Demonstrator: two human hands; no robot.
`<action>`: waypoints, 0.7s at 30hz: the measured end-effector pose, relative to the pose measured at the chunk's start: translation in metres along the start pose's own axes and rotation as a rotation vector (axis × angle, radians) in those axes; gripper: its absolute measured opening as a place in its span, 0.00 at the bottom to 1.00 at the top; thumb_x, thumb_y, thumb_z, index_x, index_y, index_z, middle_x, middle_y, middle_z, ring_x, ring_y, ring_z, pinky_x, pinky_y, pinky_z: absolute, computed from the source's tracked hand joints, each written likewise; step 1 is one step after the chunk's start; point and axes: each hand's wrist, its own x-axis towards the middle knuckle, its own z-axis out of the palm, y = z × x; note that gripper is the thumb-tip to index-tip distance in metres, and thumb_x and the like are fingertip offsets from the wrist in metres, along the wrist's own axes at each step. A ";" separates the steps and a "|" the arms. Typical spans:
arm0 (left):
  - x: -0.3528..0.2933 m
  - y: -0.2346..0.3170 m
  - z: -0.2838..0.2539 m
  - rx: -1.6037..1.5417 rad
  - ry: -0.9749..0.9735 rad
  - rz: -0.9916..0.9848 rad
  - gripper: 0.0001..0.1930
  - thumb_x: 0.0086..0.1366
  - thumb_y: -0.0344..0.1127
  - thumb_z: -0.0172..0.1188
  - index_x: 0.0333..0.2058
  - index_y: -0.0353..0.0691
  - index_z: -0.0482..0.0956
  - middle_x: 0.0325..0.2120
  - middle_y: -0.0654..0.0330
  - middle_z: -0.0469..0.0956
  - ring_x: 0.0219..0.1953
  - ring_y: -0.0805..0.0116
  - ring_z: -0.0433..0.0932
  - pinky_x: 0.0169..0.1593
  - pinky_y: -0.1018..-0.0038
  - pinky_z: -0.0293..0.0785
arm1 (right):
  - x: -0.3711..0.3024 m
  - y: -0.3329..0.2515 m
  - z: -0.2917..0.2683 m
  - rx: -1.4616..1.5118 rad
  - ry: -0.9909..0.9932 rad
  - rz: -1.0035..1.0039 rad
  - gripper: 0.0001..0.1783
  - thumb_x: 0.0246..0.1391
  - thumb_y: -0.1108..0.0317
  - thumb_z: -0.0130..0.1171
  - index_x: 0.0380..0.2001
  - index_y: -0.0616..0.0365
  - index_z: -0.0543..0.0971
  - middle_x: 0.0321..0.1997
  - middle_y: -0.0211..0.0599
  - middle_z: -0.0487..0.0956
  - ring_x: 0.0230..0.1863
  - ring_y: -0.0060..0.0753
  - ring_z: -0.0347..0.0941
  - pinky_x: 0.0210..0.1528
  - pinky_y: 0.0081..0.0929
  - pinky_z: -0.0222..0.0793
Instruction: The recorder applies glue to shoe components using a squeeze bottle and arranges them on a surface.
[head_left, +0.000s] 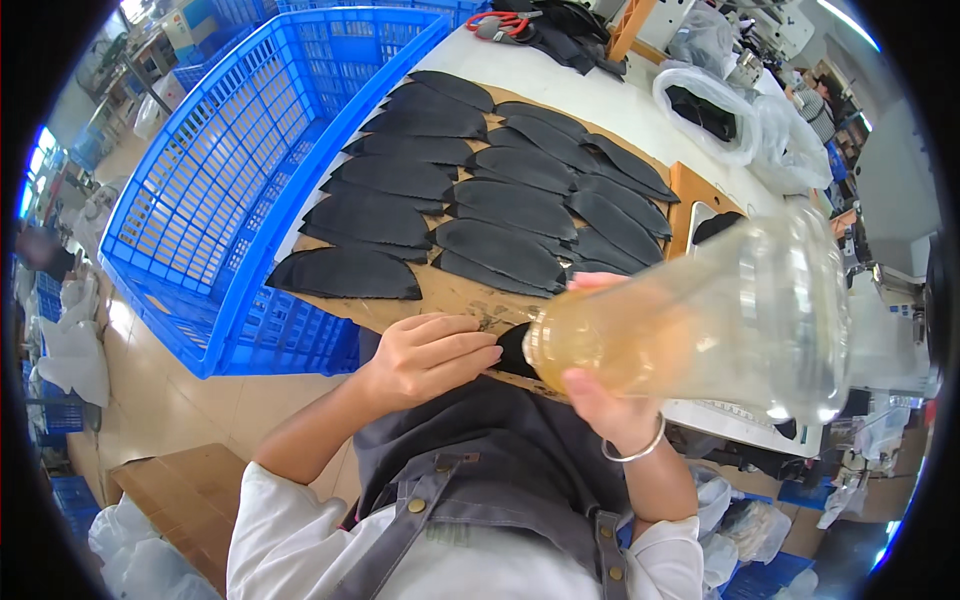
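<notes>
In my right hand (622, 415) is a clear plastic bottle (755, 300), tipped over with amber liquid gathered at its narrow end. That end is right at a small black fabric piece (512, 350) by the near edge of the cardboard. My left hand (432, 355) has its fingers pressed together, their tips on the left side of this piece; the thumb is hidden. Beyond both hands, several curved black fabric pieces (510, 205) lie in overlapping rows on a brown cardboard sheet (350, 312). The bottle covers part of my right hand's fingers.
A large blue plastic basket (225, 260) stands left of the table. Red-handled scissors (500, 24) and black scraps (565, 35) lie at the far edge. Plastic bags (715, 110) and a wooden strip (683, 205) are at the right. A cardboard box (190, 505) sits lower left.
</notes>
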 end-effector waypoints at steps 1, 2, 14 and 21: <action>0.001 -0.001 0.000 -0.007 0.008 -0.001 0.11 0.43 0.30 0.62 0.30 0.39 0.79 0.32 0.61 0.76 0.33 0.66 0.76 0.32 0.74 0.74 | 0.003 0.005 0.004 -0.010 -0.003 0.003 0.43 0.39 0.57 0.66 0.54 0.62 0.56 0.49 0.50 0.66 0.50 0.42 0.66 0.50 0.37 0.64; 0.004 -0.003 -0.002 -0.012 0.032 0.040 0.11 0.43 0.30 0.61 0.30 0.38 0.78 0.32 0.60 0.76 0.33 0.66 0.76 0.32 0.74 0.75 | 0.006 0.011 0.007 -0.085 -0.096 -0.046 0.42 0.39 0.59 0.66 0.54 0.62 0.56 0.49 0.48 0.66 0.50 0.40 0.65 0.50 0.35 0.64; -0.008 -0.010 0.013 0.021 0.052 0.069 0.11 0.42 0.30 0.60 0.30 0.39 0.78 0.30 0.60 0.74 0.32 0.67 0.76 0.34 0.75 0.75 | -0.009 0.013 0.007 0.003 0.088 0.018 0.38 0.42 0.72 0.63 0.55 0.65 0.55 0.54 0.51 0.65 0.53 0.40 0.65 0.52 0.33 0.64; -0.010 -0.008 0.012 0.014 0.060 0.037 0.11 0.43 0.29 0.60 0.29 0.39 0.78 0.29 0.61 0.74 0.31 0.67 0.76 0.33 0.75 0.75 | -0.047 -0.011 -0.048 -0.343 0.281 0.272 0.34 0.41 0.73 0.59 0.53 0.67 0.59 0.49 0.51 0.70 0.52 0.42 0.67 0.54 0.34 0.63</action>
